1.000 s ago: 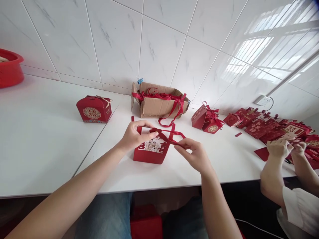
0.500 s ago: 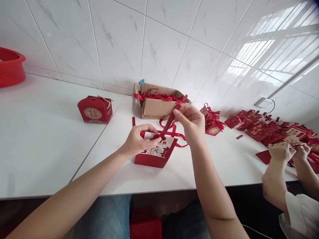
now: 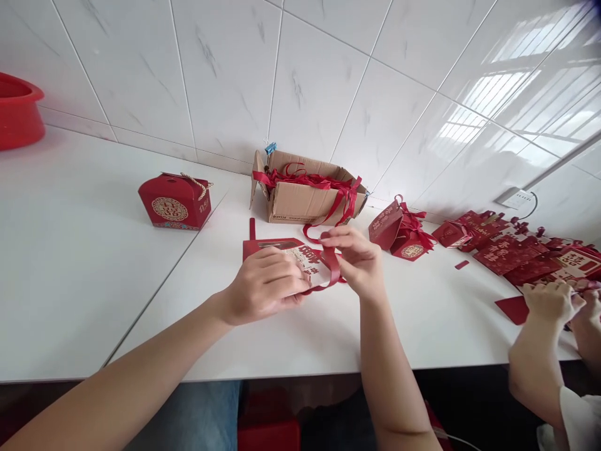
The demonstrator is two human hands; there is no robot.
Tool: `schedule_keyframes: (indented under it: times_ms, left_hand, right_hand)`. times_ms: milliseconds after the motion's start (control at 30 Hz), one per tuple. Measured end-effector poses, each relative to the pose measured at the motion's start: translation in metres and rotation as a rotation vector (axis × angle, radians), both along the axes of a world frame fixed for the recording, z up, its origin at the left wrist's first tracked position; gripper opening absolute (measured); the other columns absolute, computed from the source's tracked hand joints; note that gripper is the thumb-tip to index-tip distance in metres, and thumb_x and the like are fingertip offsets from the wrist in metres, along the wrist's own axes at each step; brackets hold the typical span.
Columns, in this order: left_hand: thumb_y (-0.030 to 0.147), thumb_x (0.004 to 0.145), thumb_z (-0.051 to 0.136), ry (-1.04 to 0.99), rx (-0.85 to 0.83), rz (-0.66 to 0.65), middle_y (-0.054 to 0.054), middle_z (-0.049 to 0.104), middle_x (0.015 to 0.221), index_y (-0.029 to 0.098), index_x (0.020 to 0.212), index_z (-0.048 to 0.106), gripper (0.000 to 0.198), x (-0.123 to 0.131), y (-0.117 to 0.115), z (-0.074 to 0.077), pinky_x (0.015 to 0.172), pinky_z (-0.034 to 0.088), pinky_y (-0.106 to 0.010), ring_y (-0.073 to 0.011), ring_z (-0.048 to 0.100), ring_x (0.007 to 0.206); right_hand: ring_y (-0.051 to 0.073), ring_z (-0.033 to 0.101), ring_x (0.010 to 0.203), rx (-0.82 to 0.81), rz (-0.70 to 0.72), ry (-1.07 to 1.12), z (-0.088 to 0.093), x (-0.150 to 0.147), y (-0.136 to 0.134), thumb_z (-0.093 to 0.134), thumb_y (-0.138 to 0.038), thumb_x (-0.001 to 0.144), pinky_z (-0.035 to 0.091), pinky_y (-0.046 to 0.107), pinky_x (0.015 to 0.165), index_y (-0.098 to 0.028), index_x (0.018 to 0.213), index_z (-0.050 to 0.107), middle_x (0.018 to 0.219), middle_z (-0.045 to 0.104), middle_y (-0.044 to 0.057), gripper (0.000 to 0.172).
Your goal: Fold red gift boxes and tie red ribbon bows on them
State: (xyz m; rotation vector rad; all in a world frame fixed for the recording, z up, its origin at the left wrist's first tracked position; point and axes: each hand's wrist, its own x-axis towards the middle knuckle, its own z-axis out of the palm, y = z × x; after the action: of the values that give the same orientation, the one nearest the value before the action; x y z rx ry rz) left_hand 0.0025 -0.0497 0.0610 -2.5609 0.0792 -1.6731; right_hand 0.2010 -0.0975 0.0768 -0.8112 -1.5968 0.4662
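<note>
My left hand (image 3: 268, 285) is closed around a red gift box (image 3: 310, 262) with a white printed face, which lies tilted on its side just above or on the white table. From the box's right end a red strap (image 3: 334, 268) curves up in a loop. My right hand (image 3: 357, 258) pinches this strap between thumb and fingers. Part of the box is hidden under my left hand. Behind it a loose red ribbon (image 3: 310, 233) trails on the table, and a short red strip (image 3: 252, 229) lies to the left.
A cardboard box (image 3: 300, 202) of red ribbons stands by the tiled wall. Left of it are a finished-looking red box (image 3: 171, 203) and a red basin (image 3: 21, 119). Ribboned boxes (image 3: 410, 244) stand right. A co-worker's hands (image 3: 551, 304) work among red packages (image 3: 507, 254).
The gift box has turned and tipped over, its printed face now rotated. My left hand shifted from pinching the strap's base to gripping the box. The strap, straight before, is bent into a loop.
</note>
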Motion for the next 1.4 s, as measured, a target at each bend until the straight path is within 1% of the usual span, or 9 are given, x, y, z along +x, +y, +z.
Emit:
schedule_keyframes:
  times_ms: [67,133,267,467,667,967,1167,1300,1400]
  left_hand:
    - [0.016,0.078,0.07,0.05,0.063,0.033,0.001,0.071,0.074,0.019,0.085,0.062,0.011,0.0,0.001,-0.002,0.07,0.053,-0.029,-0.0155,0.067,0.073]
    - [0.014,0.078,0.068,0.068,0.073,0.038,0.0,0.07,0.076,0.019,0.086,0.063,0.011,0.0,0.001,-0.002,0.069,0.052,-0.029,-0.0153,0.066,0.072]
    - [0.012,0.08,0.065,0.081,0.002,0.02,0.001,0.066,0.074,0.021,0.084,0.062,0.01,0.001,0.0,0.0,0.063,0.049,-0.026,-0.0125,0.059,0.066]
    - [0.011,0.077,0.069,0.06,-0.062,0.027,0.001,0.055,0.072,0.02,0.084,0.062,0.013,0.0,0.002,-0.002,0.059,0.046,-0.025,-0.0111,0.055,0.064]
    - [0.013,0.079,0.067,0.041,-0.069,0.034,0.003,0.051,0.071,0.021,0.084,0.062,0.011,0.001,0.002,-0.001,0.06,0.047,-0.022,-0.0091,0.056,0.064]
    - [0.013,0.078,0.068,0.005,-0.081,0.025,0.002,0.055,0.072,0.022,0.085,0.059,0.014,0.003,0.003,-0.003,0.059,0.05,-0.021,-0.0093,0.058,0.062]
    - [0.016,0.076,0.07,-0.022,-0.201,-0.012,0.0,0.065,0.076,0.022,0.091,0.053,0.024,0.003,0.005,-0.006,0.063,0.054,-0.023,-0.0133,0.064,0.07]
    - [0.017,0.078,0.069,-0.003,-0.15,-0.013,-0.002,0.067,0.078,0.021,0.091,0.056,0.019,0.004,0.005,-0.006,0.067,0.057,-0.025,-0.0146,0.067,0.072]
    - [0.016,0.077,0.07,-0.009,-0.164,-0.034,-0.002,0.068,0.077,0.02,0.09,0.057,0.019,0.004,0.004,-0.004,0.067,0.058,-0.026,-0.0155,0.068,0.073]
  right_hand:
    - [0.019,0.061,0.095,0.023,-0.041,-0.074,-0.002,-0.001,-0.006,0.07,-0.024,0.078,0.054,0.037,0.085,-0.032,0.092,0.075,0.1,0.062,0.004,0.018]
    - [0.019,0.063,0.089,0.017,-0.021,-0.11,-0.002,-0.002,-0.012,0.069,-0.022,0.079,0.055,0.036,0.079,-0.032,0.094,0.075,0.096,0.065,0.005,0.019]
    - [0.02,0.067,0.083,-0.06,0.008,-0.121,-0.002,-0.003,-0.018,0.068,-0.022,0.08,0.056,0.036,0.075,-0.027,0.094,0.073,0.089,0.072,0.005,0.016]
    - [0.019,0.068,0.078,-0.185,0.046,-0.095,-0.004,-0.007,-0.019,0.071,-0.019,0.077,0.056,0.033,0.068,-0.024,0.089,0.071,0.086,0.073,0.005,0.013]
    - [0.02,0.069,0.083,-0.156,0.113,-0.112,-0.005,-0.007,-0.018,0.067,-0.019,0.082,0.057,0.035,0.072,-0.023,0.092,0.071,0.087,0.074,0.005,0.012]
    - [0.019,0.068,0.085,-0.082,0.167,-0.175,-0.006,-0.003,-0.014,0.061,-0.02,0.086,0.057,0.036,0.078,-0.025,0.093,0.07,0.089,0.073,0.005,0.013]
    - [0.019,0.067,0.089,-0.022,0.221,-0.249,-0.005,-0.001,-0.012,0.058,-0.022,0.087,0.058,0.035,0.077,-0.025,0.091,0.071,0.09,0.07,0.006,0.014]
    - [0.018,0.066,0.087,-0.02,0.239,-0.284,-0.005,0.002,-0.012,0.058,-0.019,0.087,0.058,0.034,0.076,-0.026,0.091,0.071,0.093,0.066,0.006,0.016]
    - [0.018,0.065,0.093,0.0,0.256,-0.278,-0.005,0.003,-0.012,0.06,-0.018,0.085,0.057,0.035,0.08,-0.027,0.091,0.072,0.102,0.064,0.007,0.016]
